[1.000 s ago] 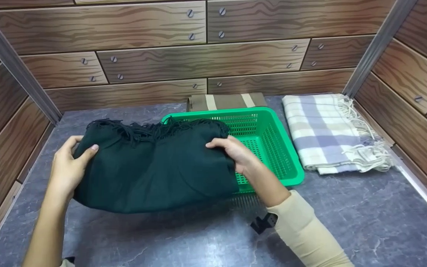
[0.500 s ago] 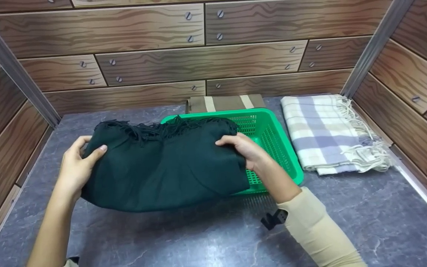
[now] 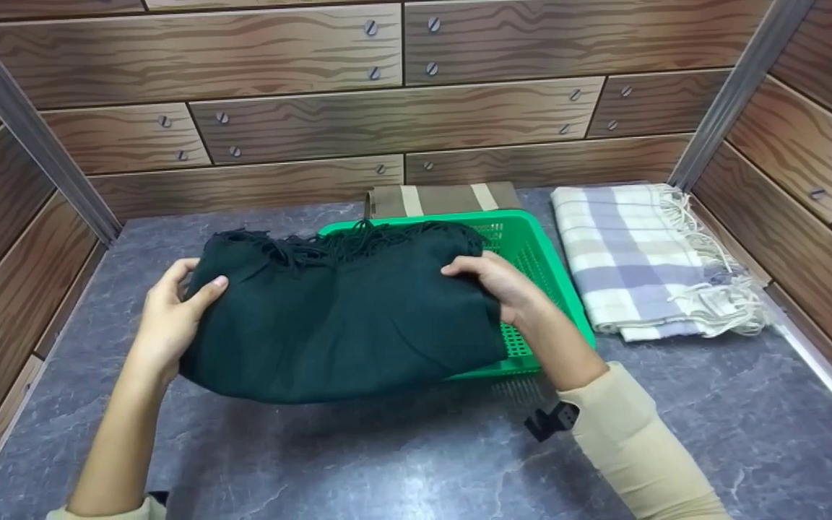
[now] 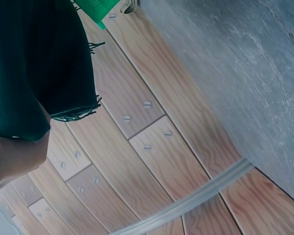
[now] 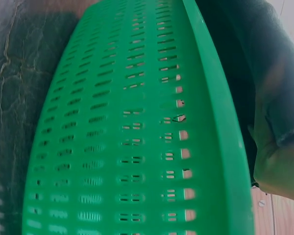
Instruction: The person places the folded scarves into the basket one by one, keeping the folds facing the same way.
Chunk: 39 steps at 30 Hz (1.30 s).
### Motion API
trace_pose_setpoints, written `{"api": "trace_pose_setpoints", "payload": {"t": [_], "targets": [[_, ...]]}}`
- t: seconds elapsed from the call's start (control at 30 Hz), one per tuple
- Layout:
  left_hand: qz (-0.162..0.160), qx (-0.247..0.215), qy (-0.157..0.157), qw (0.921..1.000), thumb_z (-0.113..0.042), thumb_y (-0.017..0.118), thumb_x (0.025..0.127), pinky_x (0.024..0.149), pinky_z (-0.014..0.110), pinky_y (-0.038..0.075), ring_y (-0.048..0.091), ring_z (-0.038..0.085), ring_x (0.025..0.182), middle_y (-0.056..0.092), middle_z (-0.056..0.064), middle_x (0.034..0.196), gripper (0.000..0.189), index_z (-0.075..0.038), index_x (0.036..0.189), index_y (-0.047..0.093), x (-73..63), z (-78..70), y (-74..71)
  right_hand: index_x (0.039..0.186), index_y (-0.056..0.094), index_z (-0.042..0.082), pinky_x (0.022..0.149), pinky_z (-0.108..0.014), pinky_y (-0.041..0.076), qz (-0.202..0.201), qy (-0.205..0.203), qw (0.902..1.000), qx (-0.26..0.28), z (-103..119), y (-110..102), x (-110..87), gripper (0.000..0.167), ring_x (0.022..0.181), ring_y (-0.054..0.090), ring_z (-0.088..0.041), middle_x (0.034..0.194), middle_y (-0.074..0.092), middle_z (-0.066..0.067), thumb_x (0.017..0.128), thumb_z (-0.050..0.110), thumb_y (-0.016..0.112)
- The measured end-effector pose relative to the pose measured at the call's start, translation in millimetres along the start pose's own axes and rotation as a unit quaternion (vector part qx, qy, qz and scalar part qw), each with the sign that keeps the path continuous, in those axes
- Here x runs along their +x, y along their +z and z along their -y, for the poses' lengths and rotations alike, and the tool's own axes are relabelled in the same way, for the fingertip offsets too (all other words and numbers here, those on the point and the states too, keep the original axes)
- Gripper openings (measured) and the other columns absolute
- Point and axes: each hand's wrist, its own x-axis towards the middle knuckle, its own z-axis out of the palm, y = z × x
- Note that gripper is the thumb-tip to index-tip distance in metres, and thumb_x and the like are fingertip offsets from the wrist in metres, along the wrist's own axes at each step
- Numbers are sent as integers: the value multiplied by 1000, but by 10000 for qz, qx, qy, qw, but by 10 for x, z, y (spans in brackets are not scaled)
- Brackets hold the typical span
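I have shifted the dark green cloth [image 3: 344,325] rightward, over more of the green basket [image 3: 565,278]. My left hand [image 3: 172,314] and right hand [image 3: 506,285] went with it.

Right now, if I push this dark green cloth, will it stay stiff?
The dark green cloth will probably flop, as its lower edge sags between your left hand and right hand. It should compress easily, judging by its soft creases. Its loose fringe might snag.
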Motion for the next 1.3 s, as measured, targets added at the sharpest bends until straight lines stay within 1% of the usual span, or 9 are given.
{"api": "trace_pose_setpoints", "payload": {"t": [0.23,0.5,0.6,0.73,0.83,1.0,1.17,1.3], "targets": [[63,-121,-37,9999,-32,55,93,71,31,47,58,15,82,56,14,109,47,-2,126,43,33,-38,51,85,61,3,75,-30,48,-109,-17,9999,56,56,-62,-30,7,80,59,-19,90,60,-8,86,2,54],[80,-290,-58,9995,-32,55,92,73,31,46,57,17,84,55,15,109,46,-2,126,44,64,-65,107,87,61,3,74,-30,49,-80,-63,9998,165,90,-139,-65,8,80,59,-18,91,59,-8,88,1,53],[100,-355,-22,9993,-31,56,92,71,31,47,58,16,82,57,13,105,45,-2,125,44,73,-70,131,87,61,3,73,-30,49,-102,-30,9998,172,105,-171,-69,9,79,59,-18,91,59,-8,88,2,53],[101,-460,2,9989,-30,56,92,69,31,48,59,16,79,58,9,99,43,-2,123,45,77,-70,154,85,62,4,72,-29,49,-173,-10,9998,91,122,-204,-76,10,77,59,-17,89,60,-7,88,2,53],[113,-601,18,9981,-29,57,92,69,30,48,59,16,78,59,8,98,42,-2,123,46,81,-66,175,81,62,4,70,-29,50,-204,25,9998,31,132,-231,-82,11,75,59,-17,87,60,-6,88,3,53],[195,-739,24,9971,-29,57,92,69,31,49,59,16,78,58,9,99,43,-3,123,45,88,-60,211,78,63,5,68,-28,50,-218,73,9997,17,145,-275,-95,14,72,60,-17,85,60,-6,88,3,53],[198,-780,-6,9968,-29,57,92,69,31,49,60,17,79,59,10,100,42,-3,123,46,84,-56,237,82,62,4,69,-29,50,-173,98,9998,80,142,-316,-100,13,74,60,-17,88,60,-7,89,2,51],[177,-876,-25,9960,-27,57,92,68,31,49,61,17,77,59,9,97,39,-3,122,46,74,-40,269,85,62,3,72,-29,50,-200,162,9996,128,132,-339,-107,11,77,60,-18,90,60,-7,89,1,51]]}}
